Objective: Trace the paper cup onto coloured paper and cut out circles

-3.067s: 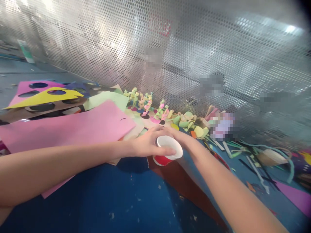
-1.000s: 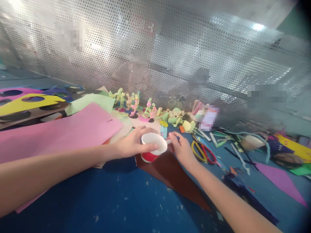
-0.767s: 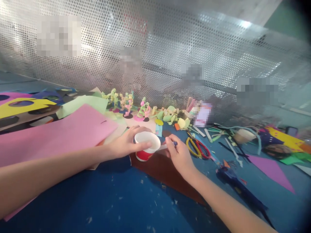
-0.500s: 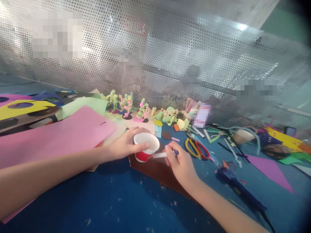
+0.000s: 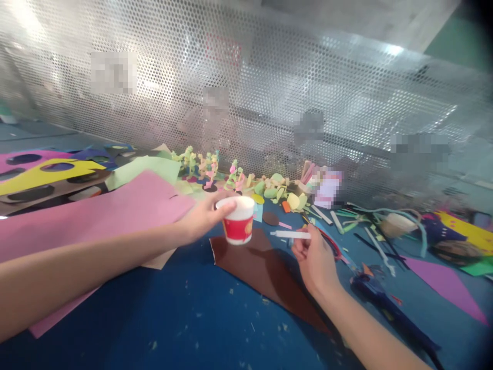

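Note:
My left hand point(image 5: 204, 216) grips a small red and white paper cup point(image 5: 238, 226) by its rim and side, lifted above a brown sheet point(image 5: 265, 275). The thumb lies across the front of the cup. To its right, my right hand point(image 5: 314, 257) pinches a slim white pen point(image 5: 289, 234), its tip pointing left toward the cup without touching it. A dark brown disc point(image 5: 270, 219) lies just behind the pen. Scissors with red and yellow handles point(image 5: 333, 244) are partly hidden behind my right hand.
Pink sheet point(image 5: 115, 208) and cut-out yellow sheet point(image 5: 77, 167) lie on the left. Small foam figures point(image 5: 233, 177) stand along the perforated metal screen point(image 5: 254, 97). A dark blue glue gun point(image 5: 389, 303) with a cord rests at the right, near a purple piece point(image 5: 442, 285).
My left hand has raised the cup off the brown sheet and turned its side toward me. My right hand has drawn the pen away to the right.

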The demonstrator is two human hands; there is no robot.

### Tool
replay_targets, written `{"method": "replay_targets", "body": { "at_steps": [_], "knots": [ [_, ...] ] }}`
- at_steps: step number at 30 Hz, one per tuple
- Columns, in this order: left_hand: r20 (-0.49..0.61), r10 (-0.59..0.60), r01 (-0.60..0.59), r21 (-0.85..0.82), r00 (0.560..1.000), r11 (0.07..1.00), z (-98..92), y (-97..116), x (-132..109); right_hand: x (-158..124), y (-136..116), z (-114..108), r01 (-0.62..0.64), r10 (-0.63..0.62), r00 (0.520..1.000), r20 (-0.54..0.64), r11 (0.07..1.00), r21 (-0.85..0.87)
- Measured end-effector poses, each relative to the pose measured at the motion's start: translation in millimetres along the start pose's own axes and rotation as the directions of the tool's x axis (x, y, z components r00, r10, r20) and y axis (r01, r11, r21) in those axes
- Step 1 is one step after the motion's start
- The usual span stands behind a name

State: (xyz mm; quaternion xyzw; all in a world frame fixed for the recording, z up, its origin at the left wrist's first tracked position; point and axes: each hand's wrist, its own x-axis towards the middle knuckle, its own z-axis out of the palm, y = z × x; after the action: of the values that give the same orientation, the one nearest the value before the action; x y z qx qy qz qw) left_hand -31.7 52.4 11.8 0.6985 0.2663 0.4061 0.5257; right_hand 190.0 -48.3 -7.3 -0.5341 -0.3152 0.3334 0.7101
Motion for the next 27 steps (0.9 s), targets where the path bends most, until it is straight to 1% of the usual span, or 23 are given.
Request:
{"method": "replay_targets", "body": {
  "at_steps": [1, 2, 4, 5, 7, 9, 11, 12, 14, 16, 17, 19, 21, 24, 27],
  "knots": [
    [-0.058, 0.003, -0.009, -0.107, 0.998, 0.994, -1.7, -1, 4, 4, 1, -1, -0.017, 0.017, 1.0, -0.003, 0.999, 0.033],
    [-0.093, -0.008, -0.011, -0.204, 0.996, 0.979, -3.2, -2, 9, 7, 2, -2, -0.04, 0.04, 0.999, -0.002, 0.997, 0.067],
    [-0.119, -0.051, 0.004, -0.364, 0.992, 0.931, -5.3, -2, 15, 8, 3, -2, -0.084, 0.084, 0.996, 0.01, 0.99, 0.117],
    [-0.124, -0.077, 0.018, -0.419, 0.989, 0.908, -5.5, -2, 17, 8, 3, -2, -0.1, 0.098, 0.995, 0.019, 0.986, 0.135],
    [-0.123, -0.121, 0.048, -0.48, 0.985, 0.876, -4.2, -2, 17, 6, 1, -1, -0.121, 0.117, 0.993, 0.033, 0.979, 0.162],
    [-0.09, -0.145, 0.085, -0.479, 0.985, 0.874, -0.8, -1, 15, 7, -5, -2, -0.117, 0.113, 0.993, 0.031, 0.976, 0.184],
    [-0.035, -0.16, 0.132, -0.408, 0.986, 0.903, 4.2, 1, 12, 11, -14, -4, -0.076, 0.075, 0.997, 0.01, 0.976, 0.204],
    [-0.015, -0.17, 0.155, -0.342, 0.985, 0.927, 7.3, 3, 10, 13, -21, -6, -0.041, 0.044, 0.999, -0.007, 0.977, 0.211],
    [0.009, -0.201, 0.2, -0.15, 0.98, 0.968, 14.9, 7, 9, 18, -37, -9, 0.04, -0.03, 0.998, -0.049, 0.974, 0.222],
    [0.041, -0.223, 0.22, 0.065, 0.974, 0.973, 24.8, 14, 9, 20, -55, -12, 0.155, -0.135, 0.985, -0.104, 0.963, 0.219],
    [0.071, -0.226, 0.213, 0.155, 0.972, 0.965, 30.5, 17, 10, 19, -62, -13, 0.224, -0.199, 0.971, -0.134, 0.952, 0.21],
    [0.159, -0.206, 0.158, 0.274, 0.965, 0.949, 42.7, 24, 14, 14, -73, -15, 0.344, -0.315, 0.934, -0.17, 0.921, 0.183],
    [0.253, -0.161, 0.072, 0.328, 0.954, 0.942, 54.3, 28, 17, 5, -76, -18, 0.418, -0.399, 0.904, -0.157, 0.901, 0.117],
    [0.345, -0.09, -0.044, 0.363, 0.934, 0.931, 66.5, 31, 19, -12, -68, -25, 0.453, -0.458, 0.885, -0.083, 0.889, -0.068],
    [0.367, -0.061, -0.101, 0.407, 0.928, 0.908, 70.1, 32, 18, -28, -58, -33, 0.443, -0.458, 0.888, -0.041, 0.877, -0.186]
  ]
}}
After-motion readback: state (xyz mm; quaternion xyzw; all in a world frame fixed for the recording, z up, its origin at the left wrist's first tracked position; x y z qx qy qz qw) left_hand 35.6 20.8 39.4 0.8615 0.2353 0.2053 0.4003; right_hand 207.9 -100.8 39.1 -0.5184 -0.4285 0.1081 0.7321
